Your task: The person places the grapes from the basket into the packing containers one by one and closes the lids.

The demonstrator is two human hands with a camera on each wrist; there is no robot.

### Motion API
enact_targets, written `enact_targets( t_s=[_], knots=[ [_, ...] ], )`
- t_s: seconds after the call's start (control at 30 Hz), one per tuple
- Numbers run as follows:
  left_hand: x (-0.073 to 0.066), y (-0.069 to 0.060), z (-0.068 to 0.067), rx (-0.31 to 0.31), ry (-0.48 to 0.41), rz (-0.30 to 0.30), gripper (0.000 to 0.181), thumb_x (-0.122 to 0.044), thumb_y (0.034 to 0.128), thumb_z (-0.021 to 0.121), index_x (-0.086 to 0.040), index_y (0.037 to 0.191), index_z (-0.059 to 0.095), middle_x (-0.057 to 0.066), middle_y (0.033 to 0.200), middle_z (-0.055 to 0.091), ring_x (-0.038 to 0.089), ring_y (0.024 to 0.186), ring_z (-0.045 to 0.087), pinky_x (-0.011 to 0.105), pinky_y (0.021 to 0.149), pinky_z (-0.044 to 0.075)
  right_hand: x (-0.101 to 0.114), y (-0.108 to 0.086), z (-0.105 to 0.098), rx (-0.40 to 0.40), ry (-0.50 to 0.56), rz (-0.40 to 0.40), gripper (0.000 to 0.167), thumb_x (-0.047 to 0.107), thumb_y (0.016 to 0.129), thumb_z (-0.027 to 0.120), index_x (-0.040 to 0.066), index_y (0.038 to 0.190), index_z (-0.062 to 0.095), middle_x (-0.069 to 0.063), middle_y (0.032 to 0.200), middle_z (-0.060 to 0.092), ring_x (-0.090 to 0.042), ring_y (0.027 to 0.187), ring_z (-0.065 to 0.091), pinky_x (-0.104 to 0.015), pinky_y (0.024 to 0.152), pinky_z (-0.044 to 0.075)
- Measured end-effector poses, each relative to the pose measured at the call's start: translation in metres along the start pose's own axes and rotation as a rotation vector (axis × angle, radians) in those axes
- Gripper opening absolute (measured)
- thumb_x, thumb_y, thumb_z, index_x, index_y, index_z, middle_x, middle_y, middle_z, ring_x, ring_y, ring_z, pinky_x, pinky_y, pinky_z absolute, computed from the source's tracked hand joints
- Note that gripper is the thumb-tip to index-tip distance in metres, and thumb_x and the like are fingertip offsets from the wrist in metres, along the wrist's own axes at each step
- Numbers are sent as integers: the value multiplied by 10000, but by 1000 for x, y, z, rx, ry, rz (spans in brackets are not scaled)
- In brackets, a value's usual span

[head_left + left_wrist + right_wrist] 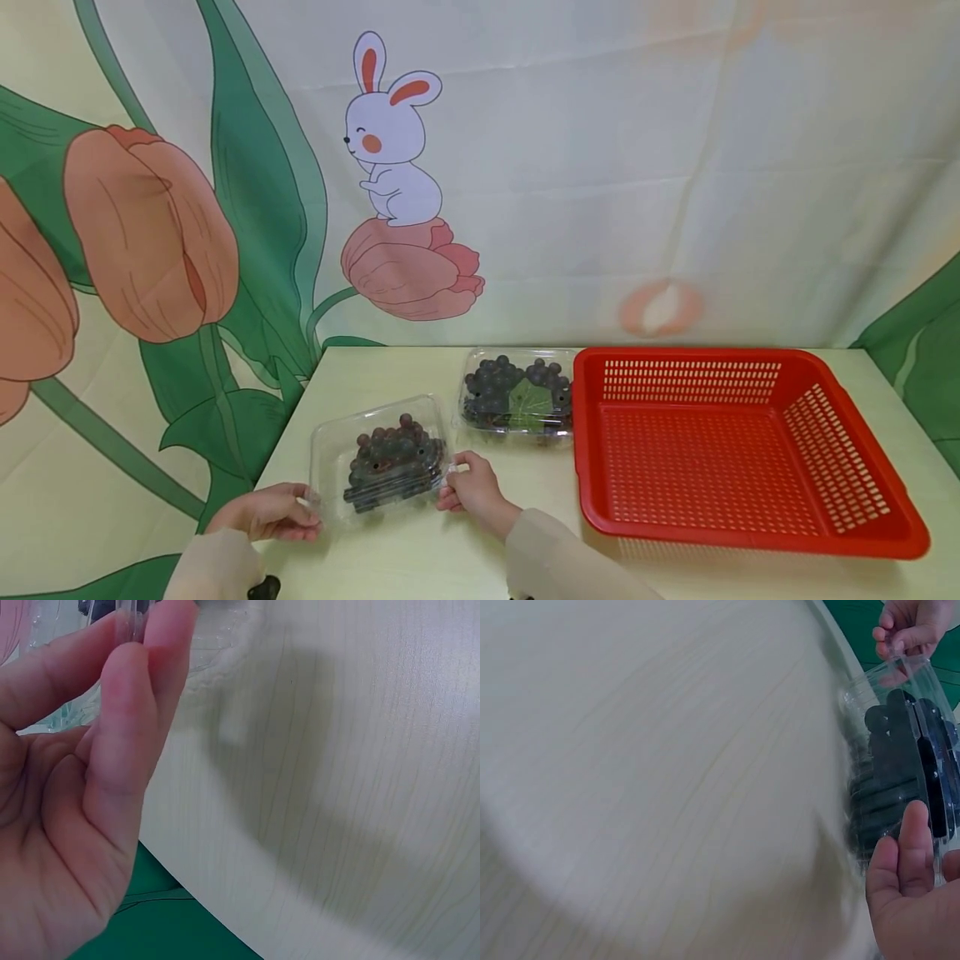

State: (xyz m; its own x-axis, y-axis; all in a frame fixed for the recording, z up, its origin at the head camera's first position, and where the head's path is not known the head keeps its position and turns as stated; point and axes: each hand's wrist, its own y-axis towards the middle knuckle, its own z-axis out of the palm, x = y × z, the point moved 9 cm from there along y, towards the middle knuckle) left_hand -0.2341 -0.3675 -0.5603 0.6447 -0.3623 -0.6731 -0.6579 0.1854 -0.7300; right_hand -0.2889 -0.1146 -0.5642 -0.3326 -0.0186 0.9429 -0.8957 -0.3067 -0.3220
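Observation:
A clear plastic clamshell box (330, 467) with dark grapes (393, 458) inside is held between both hands at the table's left side, a little tilted. My left hand (273, 512) pinches its left edge between thumb and fingers; the left wrist view shows the thin plastic rim between the fingertips (127, 682). On the opposite edge, my right hand (474, 490) grips with thumb and fingers. In the right wrist view the grapes (896, 750) show through the plastic, with the left hand (915, 630) at the far end.
Behind stands a second clear box of dark grapes (517, 396) with a green leaf, touching or close to the red basket (693, 542). The basket takes up the right of the pale table (517, 500). A printed curtain (562, 167) hangs behind.

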Motion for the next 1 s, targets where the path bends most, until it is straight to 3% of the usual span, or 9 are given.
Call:
enact_targets(
  t_s=[0.23,0.47,0.77,1.0],
  knots=[
    [-2,-2,-2,-46,-35,34,385,-40,817,574,41,1112,341,56,810,655,108,697,648,198,610,507,-2,1,-3,-4,-79,-55,413,167,912,452,-13,1276,378,-122,808,589,-95,506,568,-260,486,450],
    [-7,-2,-4,9,-115,108,519,-70,780,623,40,1147,273,57,840,664,115,741,651,209,653,510,-1,0,-2,4,-46,-68,532,185,892,488,-9,1347,292,-152,927,589,-219,675,611,-344,585,475],
    [-14,2,-13,-115,-128,126,573,-27,852,516,75,1271,139,48,837,657,115,738,640,232,659,513,1,3,5,121,19,-40,621,168,883,491,11,1397,180,-225,1181,511,-312,958,578,-452,745,466],
    [-17,7,-21,-169,-155,136,583,-38,859,508,79,1300,144,49,828,664,110,727,642,211,634,505,1,3,11,218,24,-45,684,165,887,482,58,1424,72,-242,1372,322,-362,1191,418,-534,839,405]
  ],
)
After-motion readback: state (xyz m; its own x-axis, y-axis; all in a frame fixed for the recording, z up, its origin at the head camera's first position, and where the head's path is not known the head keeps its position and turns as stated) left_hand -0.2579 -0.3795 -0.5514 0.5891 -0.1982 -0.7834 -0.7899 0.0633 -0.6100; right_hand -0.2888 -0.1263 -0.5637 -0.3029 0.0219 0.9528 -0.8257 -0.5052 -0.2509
